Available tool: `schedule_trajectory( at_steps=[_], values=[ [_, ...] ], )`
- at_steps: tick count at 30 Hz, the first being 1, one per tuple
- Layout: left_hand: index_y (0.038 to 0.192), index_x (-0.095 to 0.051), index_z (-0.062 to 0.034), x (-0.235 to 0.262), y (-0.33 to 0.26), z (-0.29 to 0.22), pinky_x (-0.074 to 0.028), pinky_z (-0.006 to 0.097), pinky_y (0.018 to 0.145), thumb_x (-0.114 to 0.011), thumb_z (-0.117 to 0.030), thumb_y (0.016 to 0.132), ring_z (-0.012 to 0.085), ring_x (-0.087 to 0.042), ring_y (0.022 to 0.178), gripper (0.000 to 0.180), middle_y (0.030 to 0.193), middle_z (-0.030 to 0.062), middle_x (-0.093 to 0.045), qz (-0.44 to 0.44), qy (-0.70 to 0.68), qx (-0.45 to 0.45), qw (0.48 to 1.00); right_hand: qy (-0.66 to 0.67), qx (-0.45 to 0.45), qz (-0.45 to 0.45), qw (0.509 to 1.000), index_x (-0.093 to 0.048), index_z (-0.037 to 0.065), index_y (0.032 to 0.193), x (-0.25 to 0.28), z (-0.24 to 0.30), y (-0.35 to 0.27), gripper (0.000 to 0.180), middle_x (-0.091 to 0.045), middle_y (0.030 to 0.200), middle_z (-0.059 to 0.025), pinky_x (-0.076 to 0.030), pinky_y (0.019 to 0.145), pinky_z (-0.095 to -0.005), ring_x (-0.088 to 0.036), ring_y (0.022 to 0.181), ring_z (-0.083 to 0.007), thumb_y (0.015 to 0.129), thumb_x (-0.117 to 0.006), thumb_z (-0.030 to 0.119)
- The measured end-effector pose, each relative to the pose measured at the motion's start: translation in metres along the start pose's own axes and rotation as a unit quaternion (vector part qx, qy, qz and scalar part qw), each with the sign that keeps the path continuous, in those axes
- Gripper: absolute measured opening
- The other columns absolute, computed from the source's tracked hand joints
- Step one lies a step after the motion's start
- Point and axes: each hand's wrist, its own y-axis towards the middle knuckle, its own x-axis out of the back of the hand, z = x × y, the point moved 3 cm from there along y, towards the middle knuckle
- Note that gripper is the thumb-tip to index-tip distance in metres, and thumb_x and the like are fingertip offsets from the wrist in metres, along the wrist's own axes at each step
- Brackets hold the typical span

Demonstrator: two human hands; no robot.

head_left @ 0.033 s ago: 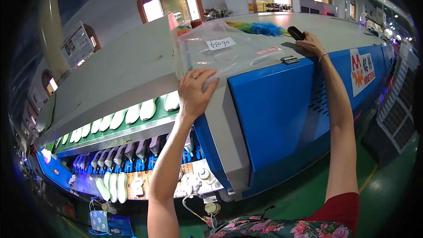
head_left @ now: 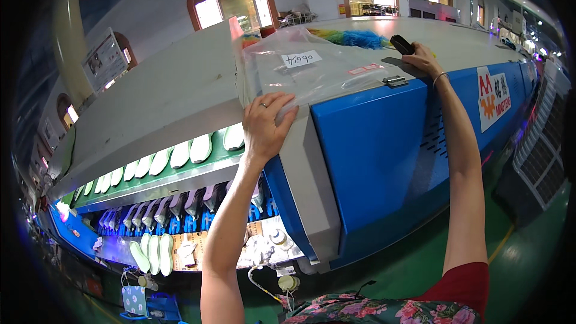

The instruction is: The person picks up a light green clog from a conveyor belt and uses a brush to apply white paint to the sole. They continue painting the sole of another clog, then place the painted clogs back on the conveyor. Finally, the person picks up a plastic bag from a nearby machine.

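Observation:
My left hand (head_left: 268,126), with a ring on one finger, lies over the near corner of a clear plastic bag (head_left: 312,48) on top of a blue and cream machine. Its fingers rest flat on the bag and the thumb stands apart. Farther right, my right hand (head_left: 421,60) is closed round a black oblong thing (head_left: 402,44) just above the machine top; its exact kind is unclear. A bracelet circles that wrist. Behind the bag lies a rainbow-coloured fluffy duster (head_left: 354,38), its end close to the black thing. The bag bears a white label (head_left: 302,59).
Below left, pale green shoe soles (head_left: 201,148) line a green conveyor belt, with shoe uppers (head_left: 192,203) racked beneath. A white bottle (head_left: 279,238) and several loose soles (head_left: 155,255) are on the lower shelf. A metal hinge (head_left: 395,81) sits at the machine's top edge.

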Motion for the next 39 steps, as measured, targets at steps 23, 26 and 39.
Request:
schedule_trajectory(
  at_steps=[23,26,39],
  values=[
    [0.104,-0.071,-0.0068,-0.001,-0.002,-0.003,-0.045,0.042,0.093,-0.058,-0.036,0.095,0.0322,-0.061,0.108,0.034,0.108,0.0125,-0.07,-0.066,-0.005,-0.008,0.998,0.036,-0.014,0.156,0.987,-0.072,0.003,0.08,0.028,-0.003,0.032,0.045,-0.062,0.069,-0.0052,-0.039,0.05,-0.0288,-0.055,0.058,-0.0152,0.063,-0.079,0.045],
    [0.106,-0.072,-0.0082,-0.004,-0.002,-0.001,-0.044,0.042,0.094,-0.057,-0.038,0.095,0.0318,-0.061,0.108,0.035,0.109,0.0122,-0.07,-0.065,0.002,-0.014,0.998,0.087,-0.001,0.177,0.98,-0.068,0.001,0.097,0.028,0.024,0.017,0.053,-0.063,0.077,-0.0051,-0.046,0.053,-0.0248,-0.06,0.064,-0.0126,0.068,-0.08,0.044],
    [0.103,-0.072,-0.0079,-0.002,-0.006,0.001,-0.045,0.042,0.094,-0.061,-0.032,0.092,0.0287,-0.061,0.108,0.028,0.107,0.0097,-0.07,-0.08,0.002,-0.026,0.996,-0.002,0.036,0.136,0.99,-0.065,-0.004,0.1,0.017,0.097,-0.019,0.051,-0.066,0.086,-0.0149,-0.054,0.07,-0.0335,-0.068,0.085,-0.0269,0.061,-0.082,0.025]
  ],
)
